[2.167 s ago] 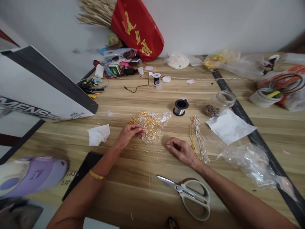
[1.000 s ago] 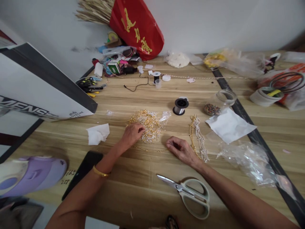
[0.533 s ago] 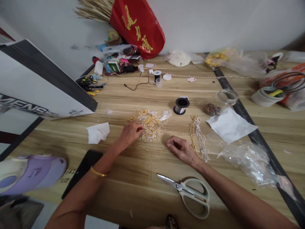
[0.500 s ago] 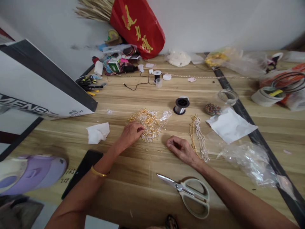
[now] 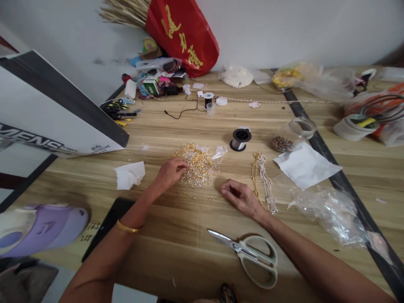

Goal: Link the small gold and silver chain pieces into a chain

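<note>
A heap of gold and silver beaded pieces point(image 5: 197, 164) lies in the middle of the wooden table. My left hand point(image 5: 170, 173) is at the heap's left edge, thumb and fingers pinched together; whatever is between them is too small to make out. Below the heap, a thin gold chain point(image 5: 192, 196) stretches across the wood to the fingertips of my right hand point(image 5: 240, 197), which is closed on its end and rests on the table. Just right of that hand lie gold chains point(image 5: 255, 179) and silver chains point(image 5: 267, 187). Scissors point(image 5: 249, 254) with pale handles lie in front.
A wire spool point(image 5: 240, 139) stands behind the heap, near silver pins point(image 5: 219, 152). To the right are a jar of beads point(image 5: 292, 134), white paper point(image 5: 306, 166) and clear plastic bags point(image 5: 331, 212). A large box point(image 5: 63, 113) and a folded tissue point(image 5: 130, 175) are at left.
My left hand has shifted slightly left and up along the edge of the heap, its fingers still pinched. My right hand has stayed in place.
</note>
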Tool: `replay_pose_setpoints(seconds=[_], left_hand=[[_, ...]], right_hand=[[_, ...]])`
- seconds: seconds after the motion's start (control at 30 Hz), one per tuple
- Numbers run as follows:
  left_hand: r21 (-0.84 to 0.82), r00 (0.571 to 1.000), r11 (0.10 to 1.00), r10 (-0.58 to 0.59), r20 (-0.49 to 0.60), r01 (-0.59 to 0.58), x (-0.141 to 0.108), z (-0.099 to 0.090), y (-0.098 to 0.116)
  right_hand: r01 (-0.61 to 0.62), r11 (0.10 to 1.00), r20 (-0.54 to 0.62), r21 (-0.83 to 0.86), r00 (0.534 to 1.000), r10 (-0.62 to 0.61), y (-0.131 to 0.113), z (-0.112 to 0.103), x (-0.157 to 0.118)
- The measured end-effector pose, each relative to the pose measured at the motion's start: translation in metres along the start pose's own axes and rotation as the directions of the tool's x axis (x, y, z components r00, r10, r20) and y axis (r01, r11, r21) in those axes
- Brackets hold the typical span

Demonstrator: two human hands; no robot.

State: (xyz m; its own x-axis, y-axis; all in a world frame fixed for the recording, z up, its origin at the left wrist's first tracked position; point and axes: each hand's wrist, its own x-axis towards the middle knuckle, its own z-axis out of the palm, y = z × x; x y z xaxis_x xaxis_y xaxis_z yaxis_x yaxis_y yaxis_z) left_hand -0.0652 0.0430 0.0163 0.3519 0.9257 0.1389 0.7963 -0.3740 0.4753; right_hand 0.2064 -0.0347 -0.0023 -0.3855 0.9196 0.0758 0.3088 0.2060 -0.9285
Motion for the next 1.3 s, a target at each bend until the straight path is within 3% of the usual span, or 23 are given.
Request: replay_pose_setpoints(seconds=[0.33, 0.77, 1.13, 1.3], left_hand=[[0.115, 0.999, 0.993, 0.006, 0.05, -0.012, 0.003, 0.006, 0.009], [0.05, 0.998, 0.998, -0.052, 0.046, 0.049, 0.004, -0.001, 0.001], [0.141, 0.989, 0.984, 0.088, 0.114, -0.104, 0.006, 0.002, 0.005], [0.125, 0.99, 0.987, 0.081, 0.12, -0.096, 0.005, 0.001, 0.009]], right_hand=[[0.001, 1.0, 0.006, 0.0, 1.0, -0.001, 0.002, 0.0, 0.0], [-0.003, 1.0, 0.003, -0.007, 1.0, 0.003, 0.003, 0.0, 0.0], [-0.009, 1.0, 0.003, -0.009, 1.0, 0.009, 0.001, 0.0, 0.0], [-0.016, 1.0, 0.002, 0.005, 1.0, 0.016, 0.001, 0.0, 0.0]])
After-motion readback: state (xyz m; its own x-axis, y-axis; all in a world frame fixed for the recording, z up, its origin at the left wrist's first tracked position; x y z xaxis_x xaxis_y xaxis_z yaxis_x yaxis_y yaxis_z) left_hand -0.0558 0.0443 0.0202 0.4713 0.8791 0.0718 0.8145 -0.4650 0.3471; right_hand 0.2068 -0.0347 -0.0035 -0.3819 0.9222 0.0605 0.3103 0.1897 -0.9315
